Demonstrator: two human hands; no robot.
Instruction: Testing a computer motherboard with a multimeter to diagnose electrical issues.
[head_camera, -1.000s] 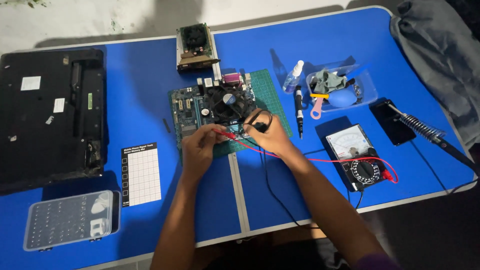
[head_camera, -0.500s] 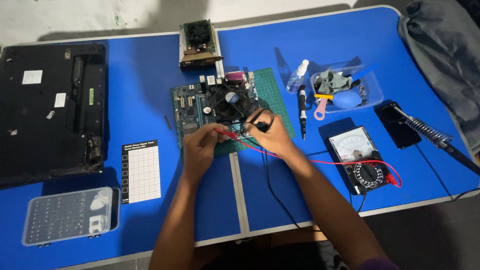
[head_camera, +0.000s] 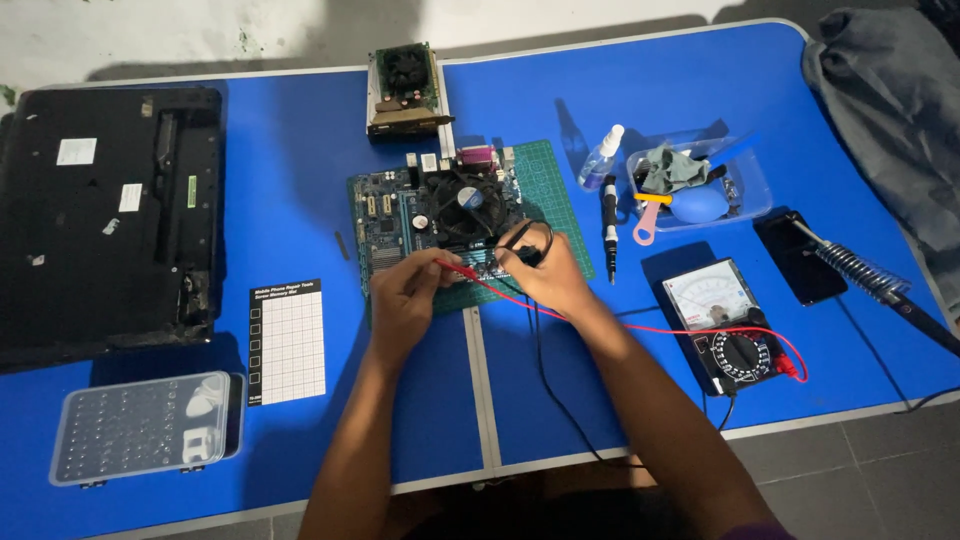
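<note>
The left hand (head_camera: 405, 290) is curled shut around the red probe (head_camera: 455, 268), pinching it like a pencil so the tip can touch one tiny spot. The right hand (head_camera: 550, 275) is curled shut around the black probe (head_camera: 522, 250) in the same way. Both tips point down at the near edge of the motherboard (head_camera: 440, 215), close together. I cannot tell which small part each tip touches.

The motherboard lies flat in the middle of the blue table (head_camera: 300, 170), on a green cutting mat (head_camera: 560, 215), which keeps the board off the hard top. A round black fan (head_camera: 465, 198) sits on the board, just past the fingers.

A red wire (head_camera: 620, 325) and a black wire (head_camera: 545, 370) run from the probes to the multimeter (head_camera: 725, 320), which lies to the right with its dial face up, so the person can read it while both hands stay on the board. The black wire hangs over the table's near edge first.

Tools sit a little farther off, in easy reach. A black screwdriver (head_camera: 608, 225) lies beside the mat. A small spray bottle (head_camera: 600, 158) stands next to a clear tray (head_camera: 755, 185) holding a cloth and a blue air blower. A phone (head_camera: 795, 260) and a soldering iron (head_camera: 860, 270) lie at the far right.

On the left are a white grid card (head_camera: 287, 340), a clear screw box (head_camera: 140, 428) and an upturned black laptop (head_camera: 100, 210), well away from the hands. A graphics card (head_camera: 405, 90) rests beyond the motherboard.
</note>
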